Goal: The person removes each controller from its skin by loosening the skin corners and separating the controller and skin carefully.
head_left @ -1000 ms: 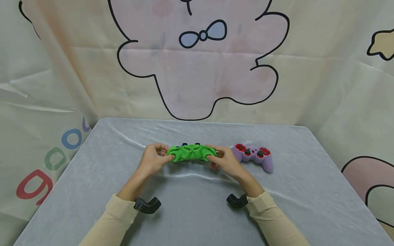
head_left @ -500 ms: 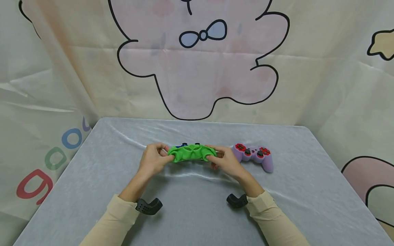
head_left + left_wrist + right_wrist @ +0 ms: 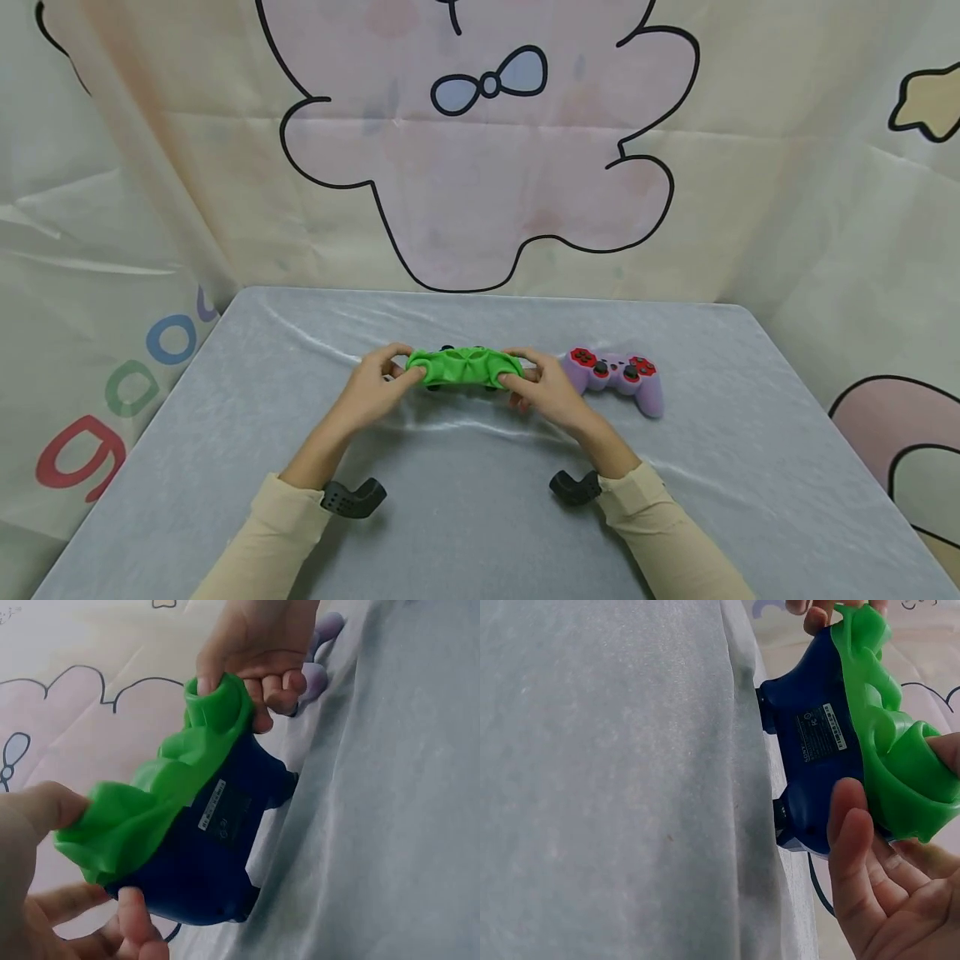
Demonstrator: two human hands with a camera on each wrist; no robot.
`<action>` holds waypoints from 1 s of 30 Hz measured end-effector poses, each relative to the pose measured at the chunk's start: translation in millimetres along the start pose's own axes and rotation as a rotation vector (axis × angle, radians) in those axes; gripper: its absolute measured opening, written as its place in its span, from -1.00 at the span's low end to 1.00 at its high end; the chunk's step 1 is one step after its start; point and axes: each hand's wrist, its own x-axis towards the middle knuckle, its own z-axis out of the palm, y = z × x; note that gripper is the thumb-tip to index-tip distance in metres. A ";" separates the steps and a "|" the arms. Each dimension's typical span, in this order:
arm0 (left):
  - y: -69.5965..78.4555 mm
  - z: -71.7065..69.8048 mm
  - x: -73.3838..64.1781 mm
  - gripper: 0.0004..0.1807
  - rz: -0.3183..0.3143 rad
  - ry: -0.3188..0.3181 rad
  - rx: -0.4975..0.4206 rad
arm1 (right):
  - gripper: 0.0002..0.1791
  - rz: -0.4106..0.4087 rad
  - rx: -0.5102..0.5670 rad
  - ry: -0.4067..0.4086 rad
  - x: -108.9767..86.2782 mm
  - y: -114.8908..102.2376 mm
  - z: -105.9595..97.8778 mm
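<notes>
Green cover (image 3: 465, 368), bunched in folds, sits over part of a blue controller (image 3: 196, 874), the two held together between a person's hands toward the far middle of the surface (image 3: 450, 525). The left hand (image 3: 372, 390) has its grip clasped on one end of the cover, thumb on the green material, fingers behind. The right hand (image 3: 551, 393) pinches the other end in its grip, thumb tucked into a fold. In the wrist views the controller's bare blue back, with a white label (image 3: 834, 727), shows past the cover's edge; whether it touches the surface, I cannot tell. Just beside the right hand, a purple controller (image 3: 618, 379) with red button areas lies on the surface. Behind hangs a curtain (image 3: 480, 192) with a pink cartoon figure.
</notes>
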 end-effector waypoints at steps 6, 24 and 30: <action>-3.4 -1.0 0.6 -0.32 -0.021 -0.070 -0.092 | -0.59 -0.007 0.029 0.006 -0.1 0.7 0.2; -5.7 -3.0 1.1 -0.27 0.007 -0.104 -0.137 | -0.66 0.032 -0.098 -0.006 -6.4 -13.3 0.3; -8.5 -3.3 2.2 -0.27 0.029 -0.137 -0.136 | -0.69 0.033 -0.100 -0.015 -7.3 -14.8 0.5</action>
